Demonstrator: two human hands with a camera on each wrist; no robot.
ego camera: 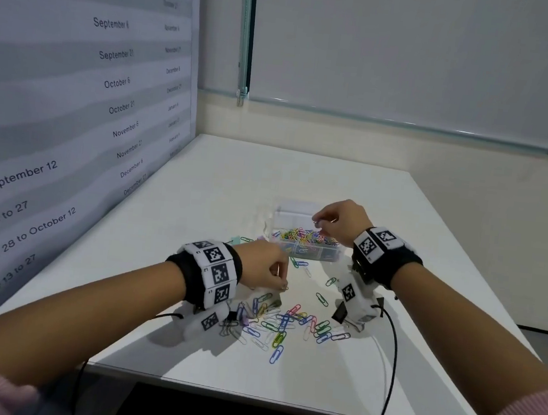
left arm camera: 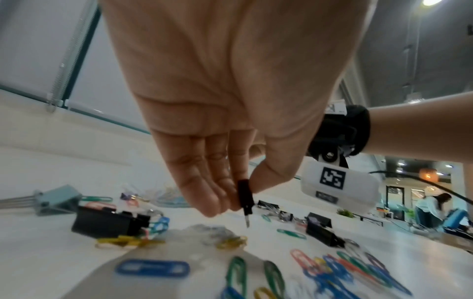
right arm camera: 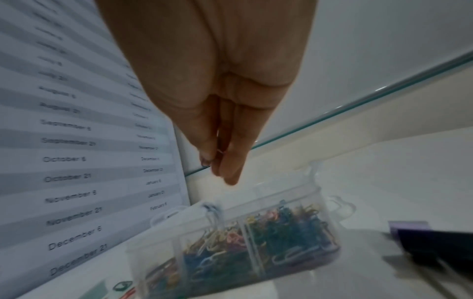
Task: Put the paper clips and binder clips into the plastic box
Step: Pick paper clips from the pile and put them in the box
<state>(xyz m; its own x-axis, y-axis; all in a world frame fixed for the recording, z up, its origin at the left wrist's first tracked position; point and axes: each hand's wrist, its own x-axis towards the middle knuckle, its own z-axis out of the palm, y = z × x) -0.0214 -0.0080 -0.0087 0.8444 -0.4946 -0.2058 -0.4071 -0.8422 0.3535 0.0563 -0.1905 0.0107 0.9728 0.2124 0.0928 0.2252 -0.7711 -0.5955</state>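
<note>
The clear plastic box (ego camera: 328, 254) stands open mid-table, its compartments full of coloured paper clips. My right hand (ego camera: 318, 221) hovers just above it, pinching a pale paper clip (right arm camera: 220, 152) between thumb and fingertips (right arm camera: 231, 178). Nearer to me, my left hand (ego camera: 281, 284) hangs low over the loose pile of paper clips (ego camera: 287, 323). It pinches a small black binder clip (left arm camera: 245, 196) between thumb and fingers, lifted off the table. In the right wrist view the plastic box (right arm camera: 268, 195) lies directly below the fingertips.
More binder clips lie on the white table (ego camera: 234, 186): a black one (left arm camera: 102, 220), a teal one (left arm camera: 56, 200), another black one (left arm camera: 322, 232) and a purple one (right arm camera: 409, 228) right of the box. A printed wall panel (ego camera: 72, 118) borders the table's left side.
</note>
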